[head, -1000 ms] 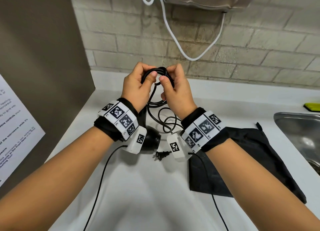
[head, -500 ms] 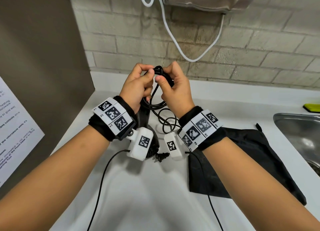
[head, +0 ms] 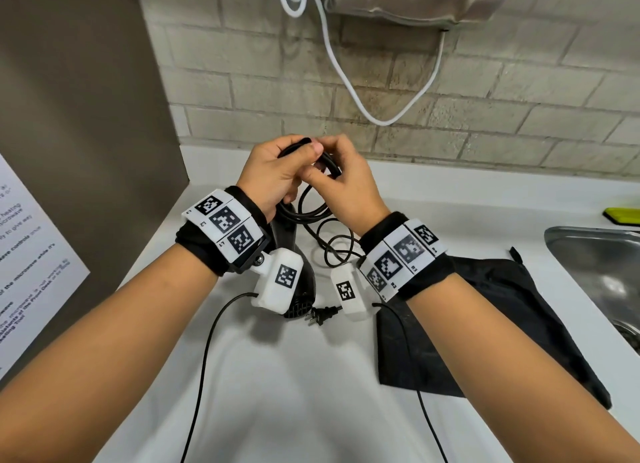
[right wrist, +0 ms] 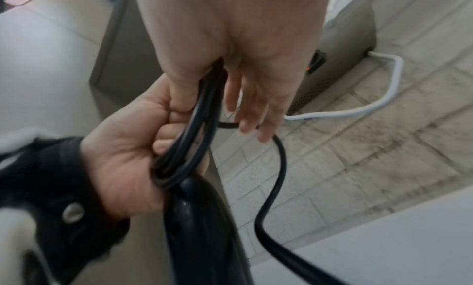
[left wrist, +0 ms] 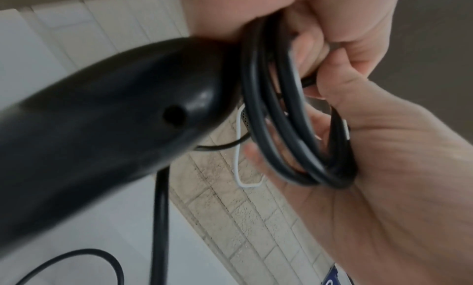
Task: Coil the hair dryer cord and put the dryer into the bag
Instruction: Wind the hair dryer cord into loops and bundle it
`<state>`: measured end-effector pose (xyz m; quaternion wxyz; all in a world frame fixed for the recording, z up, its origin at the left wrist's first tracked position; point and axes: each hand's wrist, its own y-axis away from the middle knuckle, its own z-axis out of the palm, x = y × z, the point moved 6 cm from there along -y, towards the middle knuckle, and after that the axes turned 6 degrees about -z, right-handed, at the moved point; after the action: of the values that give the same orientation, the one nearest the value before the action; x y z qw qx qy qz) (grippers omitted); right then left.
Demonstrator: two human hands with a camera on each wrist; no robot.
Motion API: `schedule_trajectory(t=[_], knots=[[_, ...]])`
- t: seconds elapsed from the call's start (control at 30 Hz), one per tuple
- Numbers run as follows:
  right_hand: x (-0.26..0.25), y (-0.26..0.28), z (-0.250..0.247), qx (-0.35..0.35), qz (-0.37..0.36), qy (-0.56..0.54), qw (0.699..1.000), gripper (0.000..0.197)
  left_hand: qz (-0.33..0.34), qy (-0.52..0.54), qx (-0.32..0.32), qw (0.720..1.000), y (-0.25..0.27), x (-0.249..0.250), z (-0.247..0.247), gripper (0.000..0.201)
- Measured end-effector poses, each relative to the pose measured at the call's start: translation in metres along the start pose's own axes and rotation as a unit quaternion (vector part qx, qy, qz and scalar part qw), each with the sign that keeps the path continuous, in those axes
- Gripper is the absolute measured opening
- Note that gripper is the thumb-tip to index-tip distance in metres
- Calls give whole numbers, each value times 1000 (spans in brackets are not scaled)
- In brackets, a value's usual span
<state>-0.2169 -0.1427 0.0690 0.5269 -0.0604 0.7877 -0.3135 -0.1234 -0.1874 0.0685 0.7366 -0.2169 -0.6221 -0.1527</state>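
The left hand [head: 273,175] is squeezing the black rubbery cord loops [left wrist: 284,115] so they stay together; the right hand [head: 341,182] is pinching on another loop.

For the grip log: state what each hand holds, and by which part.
Left hand grips the coiled loops of the cord. Right hand pinches the same coil near its top. Neither grips the dryer body.

A kitchenette is showing here: a white counter [head: 277,393] is running beneath a tiled wall [head: 519,98], a steel sink [head: 595,265] is sitting at the right edge, and a notice [head: 27,272] mentioning a microwave is hanging lower left.
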Motion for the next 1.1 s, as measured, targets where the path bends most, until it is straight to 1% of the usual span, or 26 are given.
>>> schedule_trajectory(t=[0.1, 0.17, 0.2, 0.27, 0.33, 0.4, 0.47, 0.53, 0.57, 0.7, 0.8, 0.87, 0.93, 1.03, 1.1], knots=[[10, -1, 7, -61, 30, -2, 998, 35, -5, 10, -19, 1000, 0, -1, 0, 17], [16, -1, 9, -92, 34, 25, 995, 48, -7, 23, -26, 999, -1, -2, -3, 19], [19, 0, 8, -116, 28, 50, 992, 51, -7, 29, -26, 999, -1, -3, -5, 20], [22, 4, 5, -147, 33, 74, 986, 40, -6, 41, -20, 999, -3, -3, -9, 21], [23, 5, -4, -122, 45, 26, 991, 30, -8, 57, -15, 998, -4, -3, -13, 22], [27, 3, -10, -94, 63, -37, 993, 25, -9, 62, -11, 998, -5, -3, -16, 23], [30, 2, -8, -105, 83, -49, 990, 27, -2, 50, -10, 999, -4, -3, -15, 21], [30, -1, -8, -122, 82, 11, 989, 30, 5, 30, -4, 1000, -2, -1, -13, 18], [27, -3, -9, -119, 70, 43, 989, 30, 7, 20, 4, 1000, -2, -1, -12, 18], [8, -16, -25, -32, 15, 133, 990, 18, 10, -12, 33, 999, -3, 0, -13, 22], [-6, -21, -38, 26, -28, 185, 982, 16, 19, -43, 4, 999, -4, -1, -7, 23], [-17, -22, -44, 44, -57, 204, 976, 17, 24, -77, -18, 997, -2, -1, -4, 19], [-25, -21, -46, 46, -78, 218, 972, 17, 22, -103, -37, 994, -3, -1, -1, 12], [-32, -18, -46, 44, -98, 215, 971, 17, 16, -143, -82, 986, -4, 0, 3, 11], [-37, -17, -45, 45, -116, 207, 970, 17, 20, -175, -109, 978, -3, 1, 7, 19]])
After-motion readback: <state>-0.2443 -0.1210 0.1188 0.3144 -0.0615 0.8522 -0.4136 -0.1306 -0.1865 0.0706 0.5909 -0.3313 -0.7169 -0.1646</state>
